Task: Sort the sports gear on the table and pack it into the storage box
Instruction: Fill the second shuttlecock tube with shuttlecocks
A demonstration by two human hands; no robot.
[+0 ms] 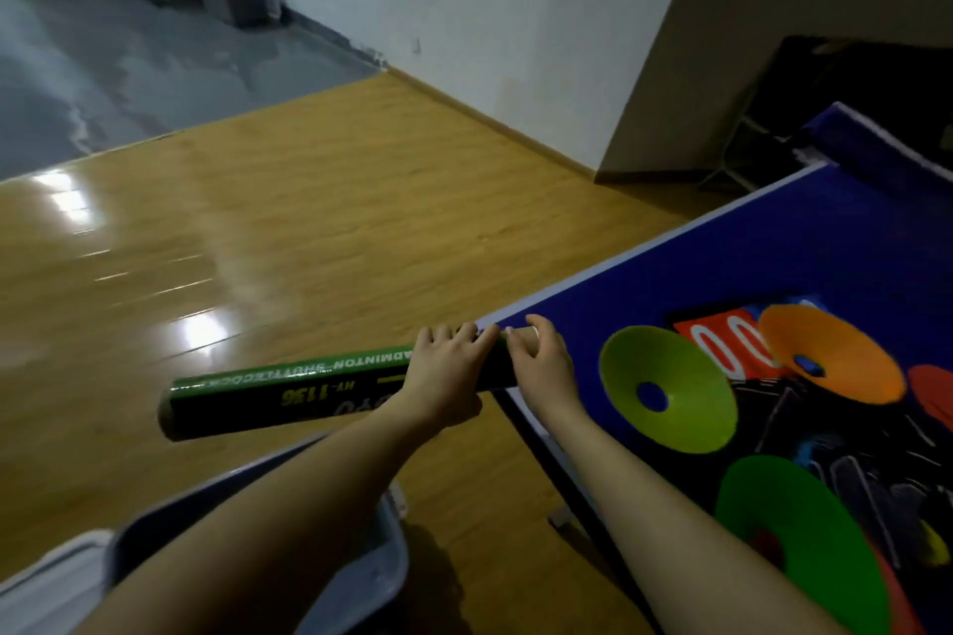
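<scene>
A long green and black badminton shuttlecock tube [289, 395] lies level in the air, off the left corner of the blue table [773, 242]. My left hand [446, 379] grips it near its right end, fingers curled over the top. My right hand [541, 364] holds the very end of the tube beside the left hand, just over the table's corner. Below my left forearm stands the grey-blue storage box [371, 578] on the floor; its inside is mostly hidden by my arm.
On the table lie flat marker cones: a lime one [670, 389], an orange one [830, 353], a dark green one [804, 536] and a red one [936, 397] at the right edge. A red score card [722, 340] lies under them. Wooden floor spreads to the left.
</scene>
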